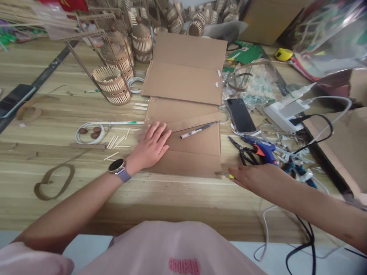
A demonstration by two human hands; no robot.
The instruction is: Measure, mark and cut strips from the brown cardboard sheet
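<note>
A creased sheet of brown cardboard [189, 160] lies on the wooden table before me, its far part under another folded cardboard piece [186, 68]. My left hand [151, 147] rests flat on its left side, fingers spread. Near its lower right corner my right hand [246, 177] is closed around a small yellow-ended tool [231, 176], mostly hidden; its thin tip points at the cardboard's edge. A pen [198, 130] lies on the sheet beside a long thin brown strip [195, 121].
Black pliers [243, 151], a blue glue gun [262, 148], a phone [241, 115] and a white power strip [286, 114] lie right. Short sticks [116, 142], a tape roll [78, 134] and a brown strip loop [43, 187] lie left. Stick baskets [111, 84] stand behind; cables hang front right.
</note>
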